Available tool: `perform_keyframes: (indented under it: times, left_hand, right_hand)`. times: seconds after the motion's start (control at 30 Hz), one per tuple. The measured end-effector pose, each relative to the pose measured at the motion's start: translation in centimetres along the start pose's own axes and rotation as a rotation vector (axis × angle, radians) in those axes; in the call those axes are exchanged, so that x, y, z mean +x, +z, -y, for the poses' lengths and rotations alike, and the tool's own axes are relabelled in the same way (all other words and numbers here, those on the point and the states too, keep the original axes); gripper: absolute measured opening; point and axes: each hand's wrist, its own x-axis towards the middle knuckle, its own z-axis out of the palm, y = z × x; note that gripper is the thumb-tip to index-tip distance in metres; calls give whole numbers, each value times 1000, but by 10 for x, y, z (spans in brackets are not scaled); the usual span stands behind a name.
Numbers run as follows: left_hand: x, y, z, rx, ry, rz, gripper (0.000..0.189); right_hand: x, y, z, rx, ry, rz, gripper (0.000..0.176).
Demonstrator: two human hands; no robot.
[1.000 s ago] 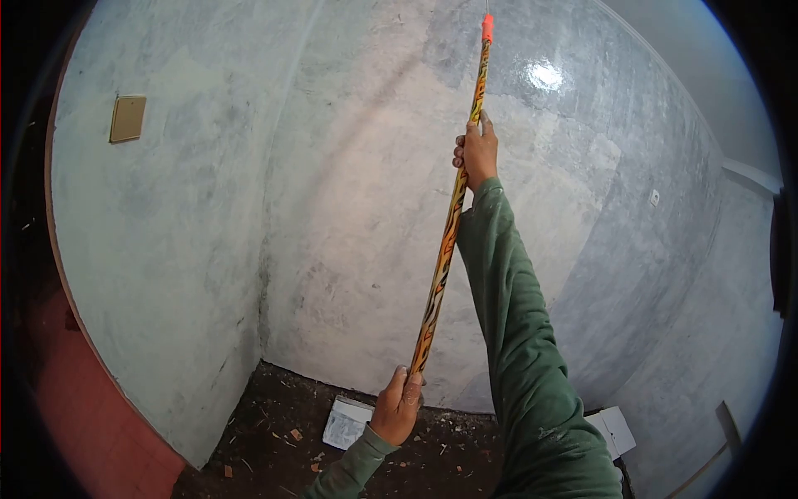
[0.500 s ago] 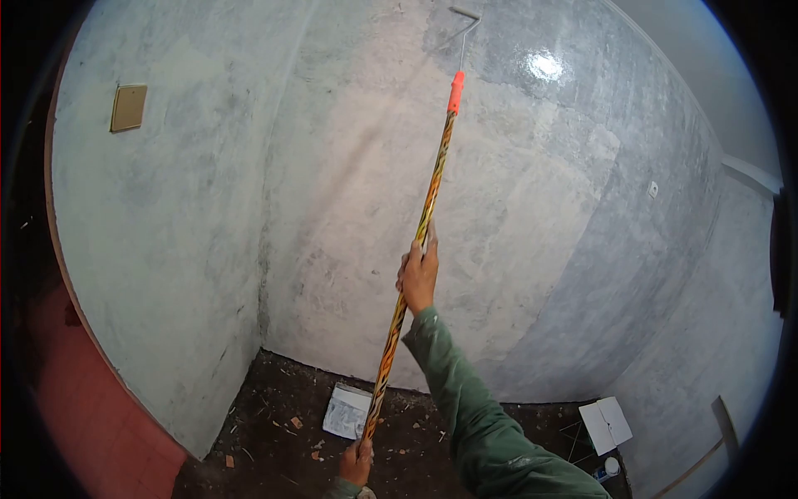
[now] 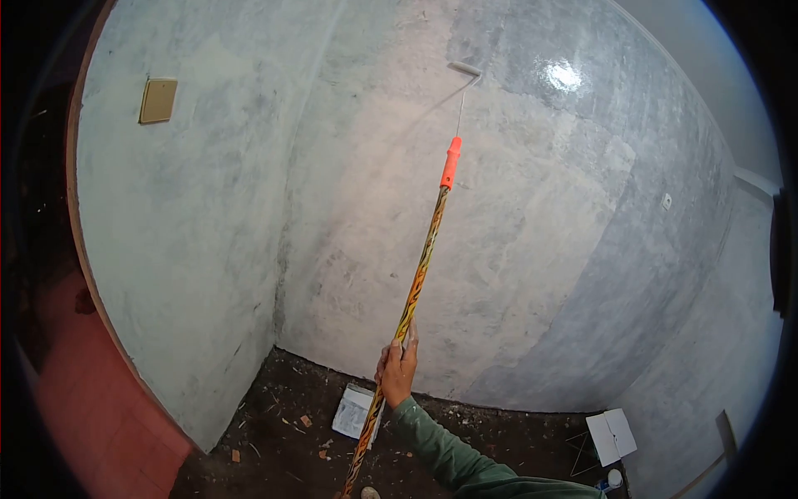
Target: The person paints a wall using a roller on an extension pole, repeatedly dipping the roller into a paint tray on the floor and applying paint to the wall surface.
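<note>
My right hand (image 3: 399,370), in a green sleeve, is wrapped round a long pole (image 3: 425,258) with a yellow, orange and black pattern. At its upper end is the orange-red grip (image 3: 450,163) of a paint roller (image 3: 465,68), whose thin wire frame leads up to the roller head. The head is at the wall (image 3: 465,241), near the border between a darker, shiny area and a paler one. Down at the bottom edge the pole's lower end leaves the view, and my left hand is out of sight.
A white, paint-smeared tray (image 3: 352,411) lies on the dark, debris-strewn floor (image 3: 287,416). At the lower right are a white board-like thing (image 3: 611,437) and a small can (image 3: 613,479). A side wall (image 3: 191,233) with a tan switch plate (image 3: 158,101) stands left.
The roller has come down the wall, and the pole and my right hand have moved lower with it. My left hand has dropped out of view at the bottom. The view has shifted slightly.
</note>
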Motion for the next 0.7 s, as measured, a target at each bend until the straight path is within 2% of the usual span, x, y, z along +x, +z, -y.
perform_keyframes:
  times: [0.2, 0.33, 0.4, 0.5, 0.53, 0.57, 0.6, 0.7]
  left_hand:
    - [-32, 9, 22, 215, 47, -131, 52]
    - [-19, 12, 17, 311, 90, -197, 51]
    - [36, -7, -28, -378, -323, 271, 44]
    - [66, 20, -36, -358, -238, 300, 37]
    - [94, 0, -72, -360, -233, 299, 37]
    - [122, -24, -110, -402, -329, 385, 39]
    - [147, -43, -145, -443, -427, 473, 52]
    - [177, -33, -170, -500, -325, 437, 52]
  right_hand:
    - [20, 7, 11, -40, -8, -12, 53]
    - [64, 5, 22, -135, -106, -52, 53]
    - [87, 5, 38, -157, -147, -66, 53]
    - [122, 5, 65, -205, -223, -98, 52]
    - [133, 4, 75, -222, -236, -108, 53]
    - [144, 3, 84, -240, -248, -117, 53]
    - [154, 3, 95, -241, -252, -120, 53]
    - [180, 2, 128, -267, -282, -131, 52]
